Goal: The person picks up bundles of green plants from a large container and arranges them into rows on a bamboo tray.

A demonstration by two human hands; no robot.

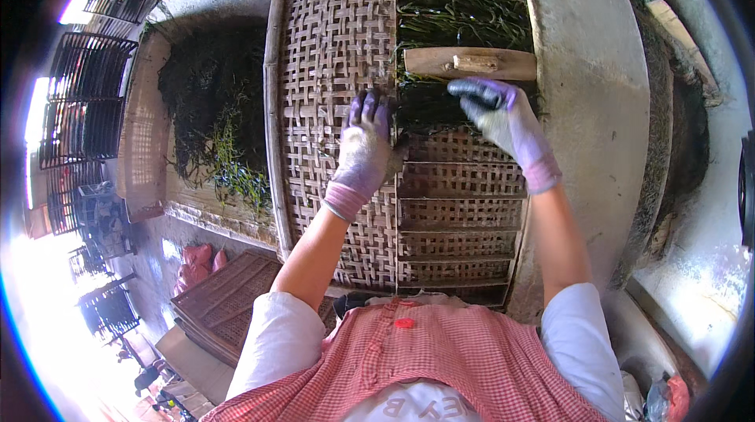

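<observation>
Both my hands wear purple-and-grey work gloves. My left hand [367,143] lies on the woven bamboo tray [338,52], beside its middle edge, fingers stretched forward and holding nothing visible. My right hand [503,119] is over a row of dark, wet, leafy strands [429,107] on the right half, its fingers extended to the left and nothing seen in them. Just beyond my right fingers, a wooden board [432,64] with a small raised grip lies across the strands. More dark green strands [464,1] fill the slats farther away; the nearer bamboo slats [456,221] are bare.
A heap of dark and green strands [212,99] sits in a trough at left, and another dark heap [680,139] at far right. Pale ledge [590,92] borders the tray. Stacked woven trays [228,292] and pink bags [194,265] are at lower left.
</observation>
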